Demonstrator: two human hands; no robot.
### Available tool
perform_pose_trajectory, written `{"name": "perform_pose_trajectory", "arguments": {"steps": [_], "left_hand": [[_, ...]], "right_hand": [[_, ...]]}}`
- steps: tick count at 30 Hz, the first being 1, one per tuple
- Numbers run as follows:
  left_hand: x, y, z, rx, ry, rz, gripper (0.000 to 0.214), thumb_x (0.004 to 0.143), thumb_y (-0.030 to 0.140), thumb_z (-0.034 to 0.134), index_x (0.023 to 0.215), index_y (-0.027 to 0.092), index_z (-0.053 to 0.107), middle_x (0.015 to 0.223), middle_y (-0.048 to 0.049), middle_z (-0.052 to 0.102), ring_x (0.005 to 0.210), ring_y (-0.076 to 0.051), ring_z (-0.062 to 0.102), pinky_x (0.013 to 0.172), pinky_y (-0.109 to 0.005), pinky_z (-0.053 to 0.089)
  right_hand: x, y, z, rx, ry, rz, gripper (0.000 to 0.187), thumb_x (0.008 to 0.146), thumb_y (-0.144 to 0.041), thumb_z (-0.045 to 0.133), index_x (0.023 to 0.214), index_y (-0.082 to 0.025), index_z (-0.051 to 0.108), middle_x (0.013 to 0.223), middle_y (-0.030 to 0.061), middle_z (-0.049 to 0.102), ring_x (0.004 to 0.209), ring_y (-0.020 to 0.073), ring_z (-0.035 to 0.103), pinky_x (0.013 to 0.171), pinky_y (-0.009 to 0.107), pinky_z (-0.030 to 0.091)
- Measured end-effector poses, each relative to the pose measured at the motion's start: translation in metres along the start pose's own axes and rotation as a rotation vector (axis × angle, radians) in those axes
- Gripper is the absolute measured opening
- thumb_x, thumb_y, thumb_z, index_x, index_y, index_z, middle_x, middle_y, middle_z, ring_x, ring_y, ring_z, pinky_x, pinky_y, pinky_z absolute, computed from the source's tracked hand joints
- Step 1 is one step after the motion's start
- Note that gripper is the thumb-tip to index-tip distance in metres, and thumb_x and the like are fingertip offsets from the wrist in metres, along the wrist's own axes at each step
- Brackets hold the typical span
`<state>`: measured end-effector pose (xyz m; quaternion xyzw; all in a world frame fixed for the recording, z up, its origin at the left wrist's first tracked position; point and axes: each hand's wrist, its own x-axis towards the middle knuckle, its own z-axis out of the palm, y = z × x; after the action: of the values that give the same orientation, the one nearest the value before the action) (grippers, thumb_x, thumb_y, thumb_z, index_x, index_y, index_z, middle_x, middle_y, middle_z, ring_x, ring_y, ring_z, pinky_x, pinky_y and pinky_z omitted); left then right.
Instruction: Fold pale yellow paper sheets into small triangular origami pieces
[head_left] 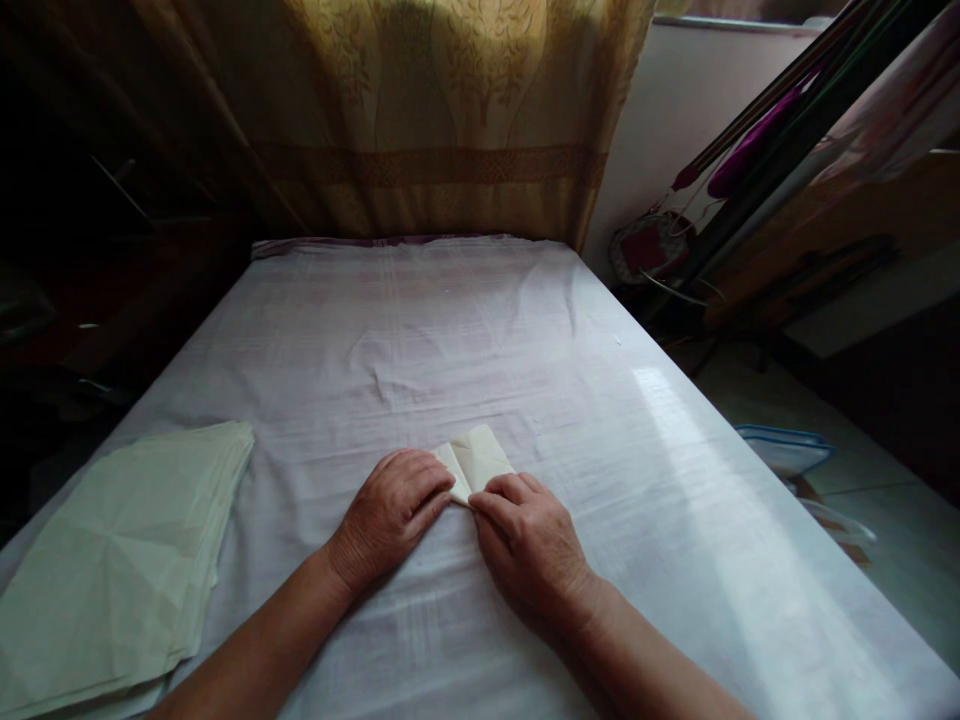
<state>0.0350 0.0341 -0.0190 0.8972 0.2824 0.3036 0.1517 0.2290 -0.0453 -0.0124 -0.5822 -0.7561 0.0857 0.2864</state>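
Observation:
A small folded piece of cream paper (pixel 482 455) lies on the pale sheet (pixel 465 320), between my two hands. My left hand (pixel 400 503) grips its left side, fingers curled over the top and thumb at the near edge. On the right, my right hand (pixel 531 535) pinches the near right part between thumb and forefinger. Creases run across the paper, and its left and right ends are partly hidden under my fingers. To the left of my left forearm rests a stack of larger cream paper sheets (pixel 127 560), the top one marked by fold lines.
A patterned gold curtain (pixel 450 110) hangs beyond the far edge. Past the right edge, a blue-rimmed plastic container (pixel 787 450) sits lower down on the floor. Poles, a bag (pixel 652 245) and hanging cloth stand at the upper right. Dark furniture fills the left side.

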Motion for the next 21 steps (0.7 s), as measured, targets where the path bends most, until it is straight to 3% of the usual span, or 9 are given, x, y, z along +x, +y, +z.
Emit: {"name": "perform_pose_trajectory", "arguments": {"steps": [4,9,21], "left_hand": [[0.0026,-0.0007,-0.0016,-0.059,-0.001,-0.064,0.012,0.096,0.026,0.057,0.096,0.021,0.067,0.088,-0.0031,0.070,0.085,-0.017,0.064,0.082,-0.033,0.051],[0.0052,-0.0029,0.0011,-0.045,-0.014,-0.078,0.015,0.097,0.028,0.056,0.095,0.021,0.069,0.081,-0.0017,0.069,0.079,-0.016,0.062,0.078,-0.033,0.048],[0.0014,-0.0035,0.0065,0.105,-0.078,-0.082,0.020,0.097,0.027,0.054,0.106,0.025,0.071,0.103,-0.0059,0.066,0.096,-0.021,0.058,0.085,-0.036,0.047]], "right_hand": [[-0.0044,0.0053,0.0024,0.042,0.014,-0.014,0.020,0.092,-0.015,0.053,0.100,-0.022,0.070,0.089,0.0058,0.067,0.082,0.0197,0.058,0.076,0.032,0.048],[-0.0060,0.0083,0.0006,0.051,0.018,-0.038,0.020,0.092,-0.014,0.052,0.095,-0.023,0.070,0.087,0.0048,0.068,0.080,0.0183,0.059,0.075,0.030,0.048],[-0.0063,0.0070,-0.0044,0.021,-0.039,-0.087,0.021,0.091,-0.013,0.051,0.094,-0.022,0.070,0.086,0.0047,0.066,0.079,0.0186,0.056,0.075,0.032,0.046]]}}
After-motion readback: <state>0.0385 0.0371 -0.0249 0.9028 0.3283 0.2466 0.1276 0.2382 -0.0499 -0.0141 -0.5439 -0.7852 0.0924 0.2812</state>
